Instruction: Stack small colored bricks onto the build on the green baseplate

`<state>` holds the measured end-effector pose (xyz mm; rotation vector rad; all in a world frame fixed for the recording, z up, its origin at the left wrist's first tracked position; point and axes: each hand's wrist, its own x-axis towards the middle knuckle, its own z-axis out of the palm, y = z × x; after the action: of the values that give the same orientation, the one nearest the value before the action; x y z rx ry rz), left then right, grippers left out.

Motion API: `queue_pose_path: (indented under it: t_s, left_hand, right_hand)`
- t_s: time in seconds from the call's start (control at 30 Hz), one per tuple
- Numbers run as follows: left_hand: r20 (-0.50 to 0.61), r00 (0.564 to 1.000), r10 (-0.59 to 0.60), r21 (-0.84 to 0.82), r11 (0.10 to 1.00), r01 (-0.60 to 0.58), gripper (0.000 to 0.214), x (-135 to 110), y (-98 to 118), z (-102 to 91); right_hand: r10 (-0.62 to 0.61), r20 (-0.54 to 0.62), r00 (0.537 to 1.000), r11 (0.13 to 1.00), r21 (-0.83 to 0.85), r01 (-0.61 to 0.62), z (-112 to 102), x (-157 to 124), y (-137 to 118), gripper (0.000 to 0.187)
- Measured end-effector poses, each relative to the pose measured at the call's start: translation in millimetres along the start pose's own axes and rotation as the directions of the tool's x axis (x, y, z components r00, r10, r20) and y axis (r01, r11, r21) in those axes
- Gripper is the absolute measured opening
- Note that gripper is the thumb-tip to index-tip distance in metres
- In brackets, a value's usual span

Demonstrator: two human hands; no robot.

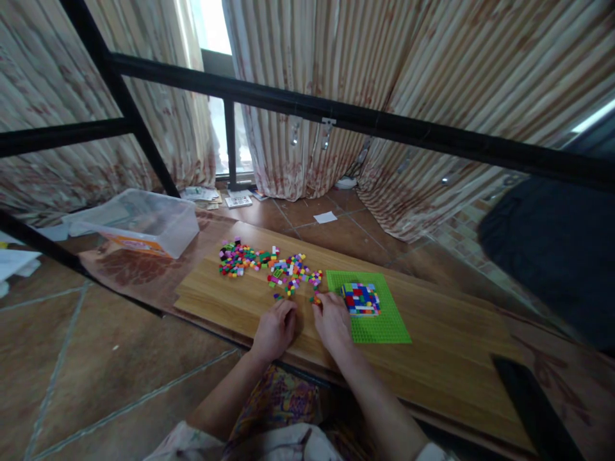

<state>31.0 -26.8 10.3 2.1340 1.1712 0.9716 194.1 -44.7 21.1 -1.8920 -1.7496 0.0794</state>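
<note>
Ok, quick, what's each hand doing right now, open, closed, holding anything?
Left hand: fingers curled shut, resting on the wooden board, nothing visible in it.
Right hand: fingertips at loose bricks; grip cannot be told.

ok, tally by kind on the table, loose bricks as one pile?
Hands: 2 (left hand, right hand)
Baseplate: 1
Built block: 1
Brick pile: 1
Bin: 1
Total: 6

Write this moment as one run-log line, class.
left hand: resting on wooden board | right hand: fingers at loose bricks beside green baseplate | brick patch: on baseplate
</note>
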Motion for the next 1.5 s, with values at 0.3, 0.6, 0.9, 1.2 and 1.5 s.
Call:
queue_pose_path:
  t_s: [0.3,0.6,0.9,1.2,1.5]
  left_hand:
    - [0.014,0.999,-0.032,-0.029,0.999,0.032,0.016,0,2,-0.8]
    - [0.102,0.978,-0.183,-0.350,0.914,0.208,0.021,9,12,-5.2]
    - [0.105,0.958,-0.267,-0.470,0.836,0.284,0.017,6,9,1.5]
    - [0.046,0.990,-0.137,-0.261,0.955,0.144,0.018,0,8,1.0]
    - [0.035,0.994,-0.099,-0.173,0.979,0.104,0.017,2,6,1.5]
  right_hand:
    - [0.015,-0.007,1.000,0.998,0.059,-0.014,2,0,-3,0.021]
    - [-0.072,0.063,0.995,0.942,0.333,0.047,-12,-20,-22,0.024]
    - [0.031,0.057,0.998,0.833,0.550,-0.057,-17,-28,-21,0.018]
    - [0.404,-0.095,0.910,0.776,0.562,-0.286,-61,-51,50,0.023]
    - [0.500,-0.140,0.855,0.821,0.390,-0.416,-86,-21,103,0.031]
